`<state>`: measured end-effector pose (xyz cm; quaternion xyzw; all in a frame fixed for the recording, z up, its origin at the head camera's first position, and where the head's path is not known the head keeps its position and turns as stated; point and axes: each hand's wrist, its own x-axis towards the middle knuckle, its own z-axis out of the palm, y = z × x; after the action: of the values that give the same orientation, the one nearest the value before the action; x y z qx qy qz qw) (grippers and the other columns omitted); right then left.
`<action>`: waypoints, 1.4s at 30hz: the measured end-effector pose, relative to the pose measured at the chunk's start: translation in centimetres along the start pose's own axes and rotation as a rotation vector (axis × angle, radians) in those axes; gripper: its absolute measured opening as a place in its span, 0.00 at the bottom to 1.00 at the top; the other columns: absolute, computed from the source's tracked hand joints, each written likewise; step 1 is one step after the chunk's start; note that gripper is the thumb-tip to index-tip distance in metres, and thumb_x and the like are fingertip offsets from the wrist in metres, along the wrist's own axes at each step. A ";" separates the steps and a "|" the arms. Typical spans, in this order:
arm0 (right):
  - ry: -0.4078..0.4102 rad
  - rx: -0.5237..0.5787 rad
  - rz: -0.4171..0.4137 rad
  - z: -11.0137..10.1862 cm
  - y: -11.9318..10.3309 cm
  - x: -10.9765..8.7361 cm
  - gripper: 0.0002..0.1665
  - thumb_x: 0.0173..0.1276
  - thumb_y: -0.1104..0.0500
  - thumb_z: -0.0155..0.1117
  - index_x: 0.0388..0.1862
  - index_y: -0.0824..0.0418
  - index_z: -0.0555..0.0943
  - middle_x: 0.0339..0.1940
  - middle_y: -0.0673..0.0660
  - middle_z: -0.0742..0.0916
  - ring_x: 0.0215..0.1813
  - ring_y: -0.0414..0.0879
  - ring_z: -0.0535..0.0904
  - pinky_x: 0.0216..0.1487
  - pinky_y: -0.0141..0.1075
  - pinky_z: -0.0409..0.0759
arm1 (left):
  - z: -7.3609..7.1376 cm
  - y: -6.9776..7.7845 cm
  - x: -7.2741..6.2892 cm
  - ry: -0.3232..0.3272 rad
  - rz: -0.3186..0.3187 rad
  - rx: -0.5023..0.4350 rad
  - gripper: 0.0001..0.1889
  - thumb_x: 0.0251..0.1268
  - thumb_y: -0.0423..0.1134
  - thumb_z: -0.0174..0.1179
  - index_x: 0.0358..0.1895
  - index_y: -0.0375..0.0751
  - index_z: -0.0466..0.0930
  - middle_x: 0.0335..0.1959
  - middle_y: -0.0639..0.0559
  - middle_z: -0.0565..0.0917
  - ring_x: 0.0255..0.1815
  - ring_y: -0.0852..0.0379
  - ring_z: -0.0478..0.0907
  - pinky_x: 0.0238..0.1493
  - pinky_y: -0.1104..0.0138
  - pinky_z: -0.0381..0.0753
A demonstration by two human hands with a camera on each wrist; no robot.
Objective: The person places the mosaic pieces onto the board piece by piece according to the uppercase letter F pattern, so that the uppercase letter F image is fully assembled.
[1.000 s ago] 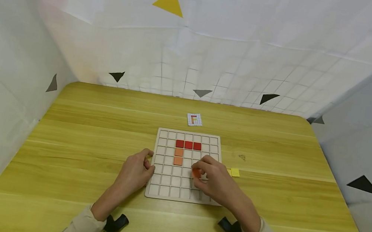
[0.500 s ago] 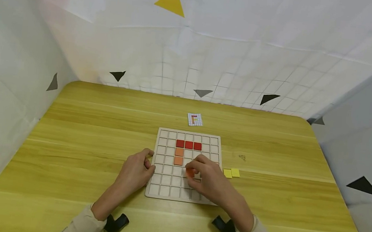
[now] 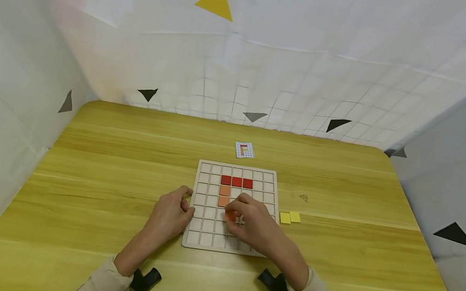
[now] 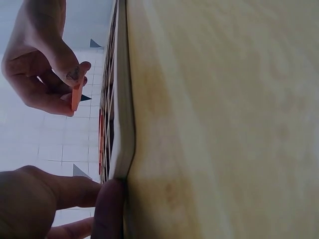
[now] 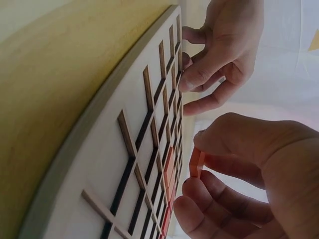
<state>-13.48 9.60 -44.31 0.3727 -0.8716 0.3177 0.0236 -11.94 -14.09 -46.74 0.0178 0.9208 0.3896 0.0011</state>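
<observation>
In the head view, a wooden grid board point(image 3: 206, 239) lies flat on the table. A row of red tiles point(image 3: 236, 182) sits in its cells, with two orange tiles point(image 3: 224, 196) running down from the left end. My right hand point(image 3: 257, 224) pinches another orange tile point(image 5: 197, 163) between thumb and fingers, held tilted above the board just below that column. In the left wrist view, this tile hangs clear of the board's surface. My left hand point(image 3: 169, 212) rests with thumb and fingertips against the board's left edge, its fingers loosely bent.
Two yellow tiles point(image 3: 290, 217) lie just right of the board. Behind it is a small printed pattern card point(image 3: 244, 150). The wooden table point(image 3: 101, 161) extends to both sides, with a white cloth wall point(image 3: 290, 71) at its far edge.
My right hand has moved left across the board with the pinched orange tile, towards the orange column. Both yellow tiles now show fully. The left hand stays at the edge.
</observation>
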 end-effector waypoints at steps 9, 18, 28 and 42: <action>-0.002 -0.016 -0.008 0.5 -0.1 0.5 0.09 0.58 0.67 0.74 0.38 0.60 0.86 0.34 0.50 0.80 0.35 0.43 0.80 0.37 0.30 0.80 | 0.0 -0.1 0.1 0.002 -0.001 0.004 0.18 0.58 0.31 0.67 0.53 0.34 0.79 0.22 0.56 0.76 0.18 0.59 0.69 0.23 0.65 0.70; -0.021 -0.020 0.007 0.7 -0.2 1.3 0.10 0.59 0.65 0.74 0.39 0.60 0.86 0.34 0.49 0.80 0.36 0.43 0.80 0.38 0.29 0.79 | -0.1 0.0 0.0 0.011 -0.003 0.003 0.18 0.58 0.30 0.67 0.53 0.34 0.80 0.22 0.56 0.76 0.18 0.59 0.69 0.23 0.65 0.70; -0.054 -0.035 0.039 1.2 0.0 1.5 0.09 0.59 0.66 0.74 0.38 0.59 0.85 0.35 0.49 0.80 0.36 0.41 0.80 0.37 0.29 0.79 | 0.0 0.0 0.1 0.000 -0.013 -0.004 0.19 0.58 0.30 0.67 0.54 0.34 0.79 0.22 0.56 0.76 0.18 0.59 0.69 0.23 0.65 0.70; -0.080 -0.076 0.063 1.8 0.3 1.7 0.07 0.59 0.65 0.73 0.34 0.58 0.83 0.32 0.48 0.78 0.34 0.39 0.77 0.35 0.29 0.78 | -0.1 0.0 0.0 0.005 -0.005 -0.012 0.18 0.58 0.30 0.67 0.53 0.34 0.79 0.21 0.57 0.76 0.18 0.60 0.70 0.24 0.64 0.71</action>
<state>-14.54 7.60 -45.45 0.3564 -0.8945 0.2699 -0.0069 -11.96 -14.14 -46.67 0.0142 0.9185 0.3952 -0.0001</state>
